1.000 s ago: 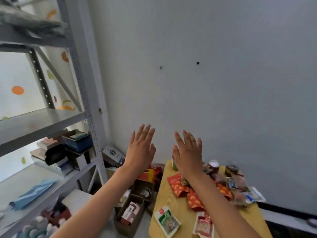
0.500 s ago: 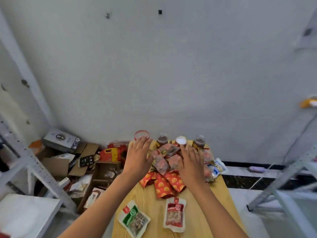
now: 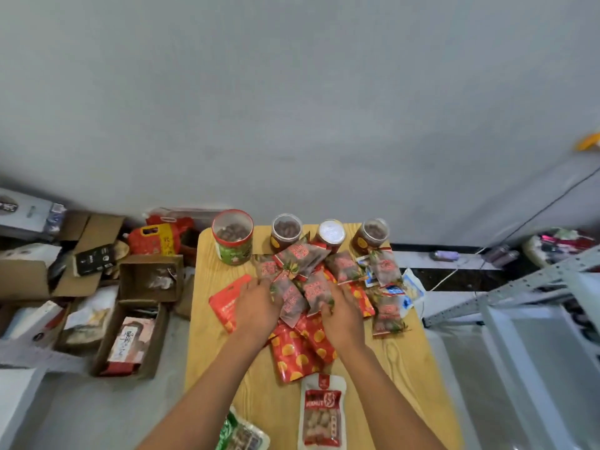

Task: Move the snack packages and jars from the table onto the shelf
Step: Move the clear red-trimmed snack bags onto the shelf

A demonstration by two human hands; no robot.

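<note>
Snack packs (image 3: 293, 287) lie heaped mid-table (image 3: 207, 336), four jars (image 3: 232, 237) lined along its far edge by the wall. The left hand (image 3: 256, 308) and right hand (image 3: 341, 315) rest on the heap, fingers curled into the clear packs; whether either truly grips one, I cannot tell.

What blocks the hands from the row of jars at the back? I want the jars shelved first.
The pile of translucent snack packets lies between both hands and the jars. The left hand and right hand rest on that pile, short of the jars.
</note>
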